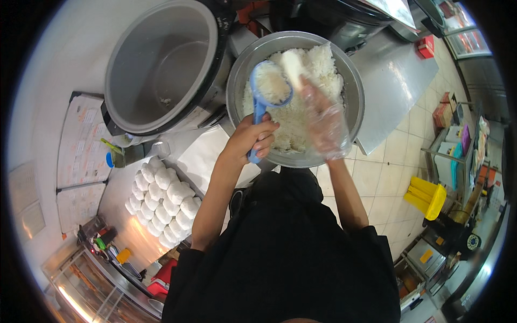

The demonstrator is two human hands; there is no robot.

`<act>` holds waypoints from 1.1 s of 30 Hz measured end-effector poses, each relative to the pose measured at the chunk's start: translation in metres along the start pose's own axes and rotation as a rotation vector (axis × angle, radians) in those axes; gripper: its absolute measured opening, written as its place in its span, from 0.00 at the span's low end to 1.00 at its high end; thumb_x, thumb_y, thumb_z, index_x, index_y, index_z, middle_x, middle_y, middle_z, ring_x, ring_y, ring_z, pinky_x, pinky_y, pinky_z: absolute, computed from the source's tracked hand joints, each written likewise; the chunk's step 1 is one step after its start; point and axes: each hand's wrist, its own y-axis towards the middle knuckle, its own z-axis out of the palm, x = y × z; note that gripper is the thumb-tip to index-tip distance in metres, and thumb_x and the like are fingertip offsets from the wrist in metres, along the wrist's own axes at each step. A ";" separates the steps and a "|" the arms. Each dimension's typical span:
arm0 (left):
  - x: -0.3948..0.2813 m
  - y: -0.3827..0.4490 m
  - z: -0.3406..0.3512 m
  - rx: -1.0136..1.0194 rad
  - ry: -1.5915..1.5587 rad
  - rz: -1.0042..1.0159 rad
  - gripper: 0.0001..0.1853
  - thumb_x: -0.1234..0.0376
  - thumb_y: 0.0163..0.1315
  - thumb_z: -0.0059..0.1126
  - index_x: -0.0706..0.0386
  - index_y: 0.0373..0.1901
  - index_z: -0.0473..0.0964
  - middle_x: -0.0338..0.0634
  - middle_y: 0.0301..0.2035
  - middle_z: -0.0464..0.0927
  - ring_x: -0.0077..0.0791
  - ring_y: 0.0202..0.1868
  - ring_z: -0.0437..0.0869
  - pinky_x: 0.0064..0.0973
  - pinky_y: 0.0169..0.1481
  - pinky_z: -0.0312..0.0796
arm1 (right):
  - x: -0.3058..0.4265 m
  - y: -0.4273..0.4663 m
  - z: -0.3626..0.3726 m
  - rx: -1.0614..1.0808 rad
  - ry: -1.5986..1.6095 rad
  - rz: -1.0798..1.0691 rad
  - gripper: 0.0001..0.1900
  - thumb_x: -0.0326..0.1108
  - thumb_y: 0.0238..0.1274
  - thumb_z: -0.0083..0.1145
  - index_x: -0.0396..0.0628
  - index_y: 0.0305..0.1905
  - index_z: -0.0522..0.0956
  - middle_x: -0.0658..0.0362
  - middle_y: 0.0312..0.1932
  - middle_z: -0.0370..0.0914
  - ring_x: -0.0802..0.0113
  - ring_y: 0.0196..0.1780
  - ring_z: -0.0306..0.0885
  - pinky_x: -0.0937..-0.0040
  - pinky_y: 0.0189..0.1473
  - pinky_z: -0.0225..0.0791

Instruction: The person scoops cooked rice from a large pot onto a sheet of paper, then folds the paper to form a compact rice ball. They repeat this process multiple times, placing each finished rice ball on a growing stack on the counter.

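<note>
My left hand [255, 139] grips the handle of a blue plastic scoop [260, 105], whose round bowl has cooked rice in it. In my right hand [323, 121], which wears a clear plastic glove, is a white rice paddle [293, 66], blurred and close beside the scoop. Both tools are over a large round metal pot [357, 87]. Cooked white rice [323, 60] covers much of its inside, heaped higher at the far right. The gloved hand hides part of the rice.
A big rice cooker [161, 68] stands left of the pot, a few grains at its bottom. Several white wrapped bundles [161, 198] are stacked on the metal counter [137, 238]. White paper sheets [208, 155] lie nearer. On the tiled floor at right is a yellow wet-floor sign or bin [426, 198].
</note>
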 end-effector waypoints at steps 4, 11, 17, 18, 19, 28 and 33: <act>-0.018 0.016 -0.003 -0.033 -0.063 0.109 0.14 0.76 0.62 0.62 0.51 0.34 0.65 0.30 0.17 0.65 0.16 0.11 0.63 0.21 0.13 0.55 | 0.016 -0.019 0.008 0.041 -0.072 0.107 0.18 0.47 0.75 0.52 0.48 0.57 0.82 0.42 0.42 0.84 0.43 0.42 0.84 0.51 0.44 0.76; -0.024 0.009 -0.007 -0.026 -0.027 0.151 0.14 0.76 0.62 0.63 0.50 0.34 0.66 0.27 0.16 0.61 0.13 0.10 0.61 0.18 0.11 0.53 | 0.001 -0.004 -0.017 -0.170 -0.283 -0.114 0.13 0.43 0.67 0.62 0.47 0.45 0.84 0.49 0.43 0.82 0.51 0.45 0.81 0.56 0.50 0.71; -0.002 0.014 0.012 -0.113 0.075 0.186 0.20 0.77 0.56 0.69 0.51 0.33 0.62 0.32 0.17 0.65 0.18 0.11 0.63 0.24 0.13 0.56 | 0.023 -0.005 0.004 -0.078 -0.028 -0.080 0.15 0.32 0.62 0.64 0.45 0.52 0.78 0.48 0.49 0.76 0.53 0.50 0.78 0.57 0.52 0.69; -0.001 0.012 0.013 -0.107 0.071 0.176 0.20 0.76 0.57 0.68 0.51 0.34 0.62 0.31 0.17 0.64 0.17 0.10 0.62 0.23 0.13 0.55 | 0.021 -0.004 0.008 -0.148 -0.108 -0.059 0.15 0.31 0.61 0.64 0.45 0.52 0.77 0.48 0.48 0.76 0.53 0.50 0.78 0.57 0.52 0.70; 0.000 0.008 0.013 -0.102 0.068 0.166 0.20 0.76 0.58 0.68 0.50 0.34 0.62 0.31 0.16 0.64 0.17 0.10 0.62 0.22 0.12 0.55 | 0.016 -0.001 0.010 -0.195 -0.197 0.047 0.16 0.30 0.60 0.64 0.45 0.53 0.77 0.49 0.48 0.76 0.53 0.50 0.79 0.57 0.52 0.70; 0.031 -0.116 -0.006 0.023 -0.091 0.201 0.16 0.79 0.64 0.58 0.52 0.36 0.60 0.32 0.14 0.60 0.15 0.06 0.57 0.18 0.08 0.52 | 0.024 0.032 0.083 0.081 0.312 -0.358 0.25 0.37 0.51 0.69 0.43 0.55 0.77 0.43 0.54 0.78 0.46 0.55 0.78 0.55 0.57 0.72; 0.048 -0.173 -0.043 0.029 -0.306 0.292 0.16 0.81 0.65 0.55 0.52 0.36 0.59 0.32 0.14 0.61 0.14 0.06 0.57 0.18 0.08 0.51 | 0.023 0.054 0.170 -0.020 0.083 -0.160 0.23 0.41 0.55 0.66 0.43 0.53 0.73 0.47 0.40 0.79 0.52 0.43 0.77 0.55 0.48 0.72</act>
